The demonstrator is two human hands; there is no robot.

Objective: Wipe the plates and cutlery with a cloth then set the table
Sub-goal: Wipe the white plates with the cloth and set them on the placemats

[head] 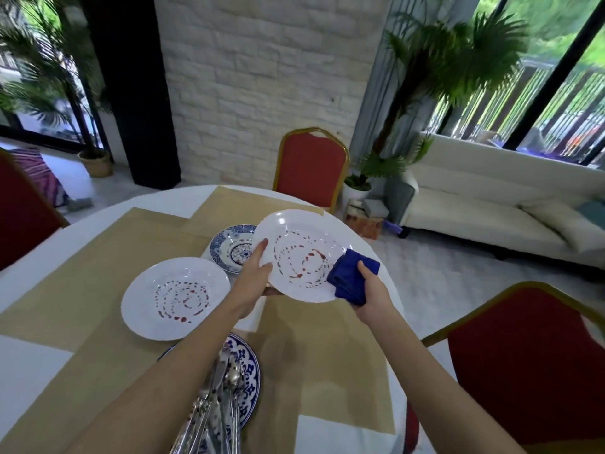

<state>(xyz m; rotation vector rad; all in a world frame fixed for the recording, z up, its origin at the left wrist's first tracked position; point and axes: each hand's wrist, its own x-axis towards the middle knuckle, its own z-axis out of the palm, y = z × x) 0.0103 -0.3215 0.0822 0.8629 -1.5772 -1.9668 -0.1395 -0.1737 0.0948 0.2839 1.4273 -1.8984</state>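
My left hand [253, 273] grips the left rim of a white plate [294, 231] streaked with red sauce, holding it tilted above the table. My right hand [370, 293] holds a bunched blue cloth [352, 273] against the plate's lower right rim. A second white plate [175, 299] with red sauce lies flat on a beige placemat to the left. A blue patterned plate [229, 249] sits behind it. Near me, several pieces of silver cutlery [222, 398] lie piled on another blue patterned plate [250, 378].
The round white table [29, 273] carries beige placemats [98, 257]. Red chairs with gold frames stand at the far side [311, 165], at the right [523, 365] and at the left [19, 211]. A white sofa [491, 204] and potted palms stand beyond.
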